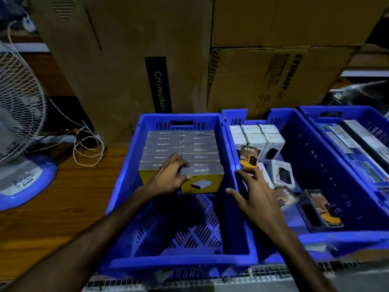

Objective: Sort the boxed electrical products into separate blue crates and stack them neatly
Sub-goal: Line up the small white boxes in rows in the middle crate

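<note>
Left hand (171, 175): fingers curled over the nearest grey-topped yellow carton (202, 180), stood on edge, long axis crosswise, in two rows at the far end of the left blue plastic crate (181, 262). Right hand (255, 193): fingers spread, released, reaching into the middle blue crate (357, 234) of 65W boxes (249, 157).

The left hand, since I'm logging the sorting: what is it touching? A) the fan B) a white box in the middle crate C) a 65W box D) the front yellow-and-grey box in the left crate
D: the left hand rests on the front yellow-and-grey box in the left crate.
</note>
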Demonstrator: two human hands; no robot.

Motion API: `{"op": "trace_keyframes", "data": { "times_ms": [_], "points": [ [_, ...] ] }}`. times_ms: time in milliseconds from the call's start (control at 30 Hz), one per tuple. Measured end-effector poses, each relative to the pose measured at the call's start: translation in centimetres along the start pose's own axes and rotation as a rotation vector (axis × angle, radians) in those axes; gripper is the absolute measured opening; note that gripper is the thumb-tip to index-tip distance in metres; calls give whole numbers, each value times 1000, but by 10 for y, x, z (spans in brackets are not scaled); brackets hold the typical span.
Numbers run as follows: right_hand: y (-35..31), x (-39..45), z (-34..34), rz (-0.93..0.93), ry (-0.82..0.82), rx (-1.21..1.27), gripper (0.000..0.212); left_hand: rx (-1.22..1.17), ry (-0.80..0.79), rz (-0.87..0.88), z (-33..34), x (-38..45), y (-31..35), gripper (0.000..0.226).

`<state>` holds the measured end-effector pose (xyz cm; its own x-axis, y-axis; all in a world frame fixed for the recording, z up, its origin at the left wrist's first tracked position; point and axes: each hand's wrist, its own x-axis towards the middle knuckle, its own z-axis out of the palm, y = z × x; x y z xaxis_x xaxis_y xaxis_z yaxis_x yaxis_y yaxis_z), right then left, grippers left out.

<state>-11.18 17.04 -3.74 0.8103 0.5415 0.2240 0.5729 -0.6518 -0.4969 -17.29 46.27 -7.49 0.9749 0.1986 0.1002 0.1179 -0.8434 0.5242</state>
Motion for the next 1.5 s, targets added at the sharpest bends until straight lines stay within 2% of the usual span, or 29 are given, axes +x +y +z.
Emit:
{"op": "trace_keyframes", "data": {
  "times_ms": [467,733,967,1100,1333,1400,1500],
  "points": [
    [2,-7,-3,-7,-48,48,68,145,56,59,18,-9,14,31],
    [20,-2,-18,-53,-132,219,63,203,-17,4,11,-7,27,57],
    [40,-12,-38,-54,-168,360,45,203,3,-51,11,-18,34,68],
    [57,-16,-49,-53,-170,372,40,218,83,-92,4,-25,52,56],
    [101,-18,-73,11,-216,391,41,78,261,26,14,-13,139,24],
    [116,-17,-82,43,-230,383,49,10,279,54,21,-5,161,19],
    [139,-8,-95,73,-245,297,74,-78,295,97,29,10,182,12]
  ]
}}
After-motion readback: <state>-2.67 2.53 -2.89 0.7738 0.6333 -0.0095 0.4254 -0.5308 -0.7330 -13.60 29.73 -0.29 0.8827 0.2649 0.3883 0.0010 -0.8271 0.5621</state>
